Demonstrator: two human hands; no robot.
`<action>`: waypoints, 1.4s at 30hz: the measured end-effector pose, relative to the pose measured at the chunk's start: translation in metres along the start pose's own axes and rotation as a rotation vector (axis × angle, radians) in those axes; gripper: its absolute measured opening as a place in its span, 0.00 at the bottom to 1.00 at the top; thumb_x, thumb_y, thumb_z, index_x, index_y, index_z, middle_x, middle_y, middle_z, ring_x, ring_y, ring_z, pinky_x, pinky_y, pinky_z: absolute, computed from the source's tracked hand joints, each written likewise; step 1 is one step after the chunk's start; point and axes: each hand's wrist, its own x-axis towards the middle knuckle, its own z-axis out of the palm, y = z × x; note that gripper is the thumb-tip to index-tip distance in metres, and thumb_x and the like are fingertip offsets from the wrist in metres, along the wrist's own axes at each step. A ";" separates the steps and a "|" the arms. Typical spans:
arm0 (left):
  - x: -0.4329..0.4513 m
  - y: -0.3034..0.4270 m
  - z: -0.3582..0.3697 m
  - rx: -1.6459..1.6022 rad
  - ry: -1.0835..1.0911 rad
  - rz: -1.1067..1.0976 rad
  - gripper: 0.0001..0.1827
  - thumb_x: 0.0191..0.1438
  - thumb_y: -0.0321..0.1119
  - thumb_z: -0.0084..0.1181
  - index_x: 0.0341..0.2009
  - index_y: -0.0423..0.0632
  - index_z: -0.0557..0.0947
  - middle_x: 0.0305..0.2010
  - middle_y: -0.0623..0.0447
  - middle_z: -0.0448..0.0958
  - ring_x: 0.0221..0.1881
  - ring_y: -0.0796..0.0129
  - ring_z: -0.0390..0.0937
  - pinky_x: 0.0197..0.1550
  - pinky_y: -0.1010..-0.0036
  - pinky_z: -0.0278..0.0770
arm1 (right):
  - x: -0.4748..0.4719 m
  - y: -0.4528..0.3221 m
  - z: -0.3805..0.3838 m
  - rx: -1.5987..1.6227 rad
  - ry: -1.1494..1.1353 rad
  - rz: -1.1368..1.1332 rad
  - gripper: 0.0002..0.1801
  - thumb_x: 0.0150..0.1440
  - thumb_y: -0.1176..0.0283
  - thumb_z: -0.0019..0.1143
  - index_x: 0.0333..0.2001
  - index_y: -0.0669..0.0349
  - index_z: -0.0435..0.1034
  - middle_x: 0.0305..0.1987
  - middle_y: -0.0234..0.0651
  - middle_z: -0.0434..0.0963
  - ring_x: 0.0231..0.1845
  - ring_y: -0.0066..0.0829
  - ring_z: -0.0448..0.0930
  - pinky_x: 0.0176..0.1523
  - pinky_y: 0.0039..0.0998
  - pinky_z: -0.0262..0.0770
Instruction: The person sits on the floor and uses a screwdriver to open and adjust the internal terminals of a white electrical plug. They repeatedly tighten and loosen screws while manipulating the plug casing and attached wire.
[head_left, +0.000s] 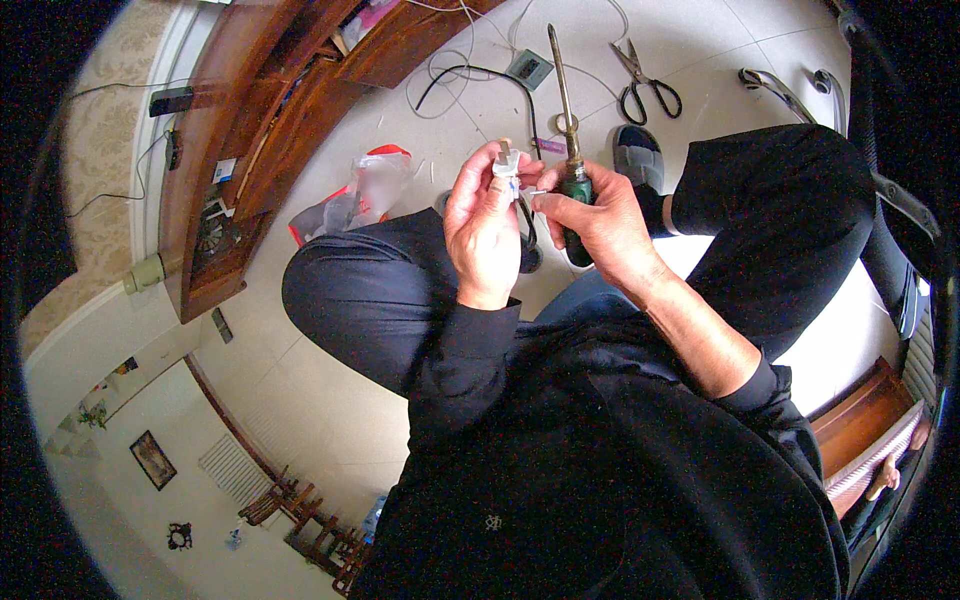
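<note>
My left hand (480, 244) holds a white electrical plug (507, 166) upright between thumb and fingers. Its flat metal pins point away from me, and a bit of blue shows at its lower end. Close by on the right, my right hand (619, 229) is wrapped around the green handle of a screwdriver (571, 135), whose long shaft points away from me. Between that hand's thumb and forefinger is a small, thin, pale piece (538, 193), too small to identify. A black cable (534, 112) runs along the floor behind the hands; whether it joins the plug is hidden.
On the tiled floor lie black-handled scissors (643, 90), a grey plate (530, 70) amid thin wires, and a tape roll (565, 123). A red and clear plastic bag (367, 191) lies left, by a wooden cabinet (300, 112). Another person's hand (886, 480) shows far right.
</note>
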 end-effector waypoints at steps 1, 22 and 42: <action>0.001 0.001 -0.001 -0.002 0.004 0.000 0.21 0.66 0.33 0.52 0.60 0.35 0.71 0.50 0.43 0.78 0.51 0.58 0.77 0.59 0.61 0.73 | 0.000 -0.001 0.000 0.021 -0.004 0.004 0.04 0.58 0.76 0.62 0.35 0.63 0.73 0.20 0.27 0.74 0.19 0.17 0.72 0.23 0.22 0.67; 0.016 0.007 -0.026 0.012 0.194 0.019 0.22 0.67 0.38 0.49 0.60 0.37 0.71 0.49 0.42 0.77 0.46 0.57 0.78 0.45 0.64 0.78 | 0.111 0.220 -0.131 -0.112 0.478 0.276 0.06 0.56 0.74 0.60 0.31 0.65 0.72 0.23 0.35 0.74 0.19 0.26 0.73 0.22 0.31 0.72; 0.017 -0.001 -0.053 -0.010 0.274 -0.063 0.23 0.64 0.37 0.50 0.60 0.40 0.70 0.50 0.43 0.76 0.42 0.61 0.74 0.38 0.70 0.71 | 0.139 0.292 -0.134 -1.103 0.391 0.192 0.19 0.52 0.62 0.65 0.42 0.63 0.72 0.43 0.52 0.79 0.48 0.56 0.79 0.54 0.48 0.75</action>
